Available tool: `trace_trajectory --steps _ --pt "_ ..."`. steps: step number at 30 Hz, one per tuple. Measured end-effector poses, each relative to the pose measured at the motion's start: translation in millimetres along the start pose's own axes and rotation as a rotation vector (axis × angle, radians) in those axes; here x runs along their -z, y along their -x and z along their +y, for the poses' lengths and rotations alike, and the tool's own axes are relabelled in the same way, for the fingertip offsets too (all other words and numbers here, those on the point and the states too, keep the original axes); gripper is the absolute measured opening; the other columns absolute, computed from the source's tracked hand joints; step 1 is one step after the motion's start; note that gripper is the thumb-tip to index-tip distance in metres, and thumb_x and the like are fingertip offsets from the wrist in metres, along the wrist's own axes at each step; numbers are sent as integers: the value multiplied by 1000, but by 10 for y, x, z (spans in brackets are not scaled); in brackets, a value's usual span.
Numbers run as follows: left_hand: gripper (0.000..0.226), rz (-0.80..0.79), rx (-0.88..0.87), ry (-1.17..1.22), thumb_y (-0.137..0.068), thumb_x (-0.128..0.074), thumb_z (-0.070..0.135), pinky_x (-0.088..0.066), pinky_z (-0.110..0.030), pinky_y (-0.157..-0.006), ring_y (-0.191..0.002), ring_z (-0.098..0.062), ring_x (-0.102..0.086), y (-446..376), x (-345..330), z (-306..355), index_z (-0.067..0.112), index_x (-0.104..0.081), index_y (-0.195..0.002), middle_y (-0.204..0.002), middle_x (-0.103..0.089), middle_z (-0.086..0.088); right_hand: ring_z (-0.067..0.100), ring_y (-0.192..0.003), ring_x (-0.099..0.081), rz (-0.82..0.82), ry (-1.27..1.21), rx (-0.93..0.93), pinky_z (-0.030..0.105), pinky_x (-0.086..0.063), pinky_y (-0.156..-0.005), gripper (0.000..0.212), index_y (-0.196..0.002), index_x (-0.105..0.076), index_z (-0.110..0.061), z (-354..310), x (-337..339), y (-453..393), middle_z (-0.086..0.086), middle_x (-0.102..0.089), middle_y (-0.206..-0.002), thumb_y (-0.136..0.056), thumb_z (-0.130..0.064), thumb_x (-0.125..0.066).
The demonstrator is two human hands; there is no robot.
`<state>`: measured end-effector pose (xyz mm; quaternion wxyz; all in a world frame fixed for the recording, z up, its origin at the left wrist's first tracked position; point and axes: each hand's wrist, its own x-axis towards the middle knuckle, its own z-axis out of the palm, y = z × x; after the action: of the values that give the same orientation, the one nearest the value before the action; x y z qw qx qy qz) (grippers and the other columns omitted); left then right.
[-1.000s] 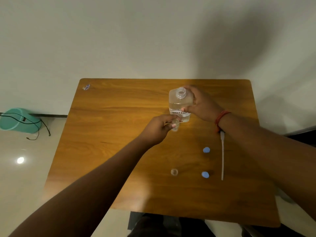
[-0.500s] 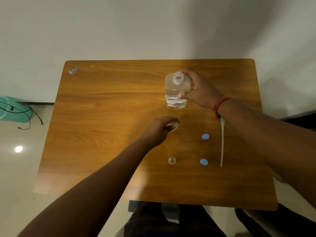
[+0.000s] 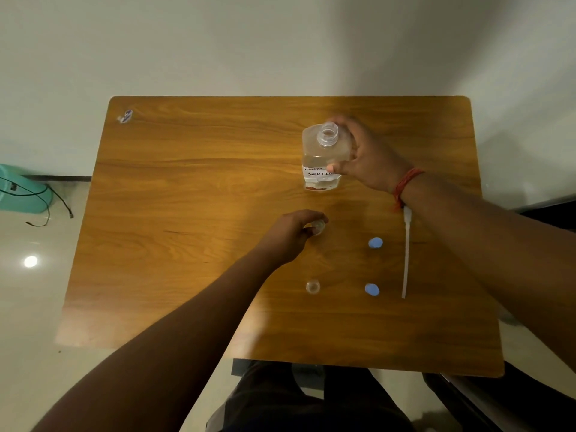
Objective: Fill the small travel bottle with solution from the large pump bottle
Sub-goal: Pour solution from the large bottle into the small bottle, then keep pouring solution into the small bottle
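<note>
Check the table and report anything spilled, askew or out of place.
No spill shows on the table. The one odd thing is the pump with its tube, lying loose beside the right arm, out of the large bottle, whose neck stands open. Two blue caps also lie off their bottles.

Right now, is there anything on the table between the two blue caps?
No. In the head view, only bare wood lies between the farther blue cap and the nearer blue cap.
</note>
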<state>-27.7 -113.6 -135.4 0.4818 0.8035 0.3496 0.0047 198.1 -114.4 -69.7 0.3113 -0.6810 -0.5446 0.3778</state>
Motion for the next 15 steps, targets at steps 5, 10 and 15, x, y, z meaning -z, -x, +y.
trace_trajectory --steps 5,10,15 --pt "37 7 6 -10 -96 -62 -1 -40 2 -88 -123 -16 -60 3 -16 -26 14 -67 -129 -133 -67 -5 20 -128 -48 -15 -43 0 41 -50 -101 83 -145 -34 -24 35 -12 20 2 -45 -141 -77 -11 -80" --pt "37 12 17 -3 -97 -62 1 -43 -9 -95 -126 -17 -58 21 -29 -43 15 -65 -131 -135 -66 -4 20 -133 -45 -22 -72 -31 44 -49 -103 89 -148 -28 -24 75 -30 19 1 -43 -146 -76 -12 -80" --pt "39 10 14 -6 -96 -63 3 -49 -32 -105 -128 -18 -57 38 -27 -40 17 -64 -133 -137 -64 -3 20 -136 -43 -19 -72 -36 45 -48 -105 92 -150 -25 -23 92 -42 33 1 -40 -150 -77 -12 -80"
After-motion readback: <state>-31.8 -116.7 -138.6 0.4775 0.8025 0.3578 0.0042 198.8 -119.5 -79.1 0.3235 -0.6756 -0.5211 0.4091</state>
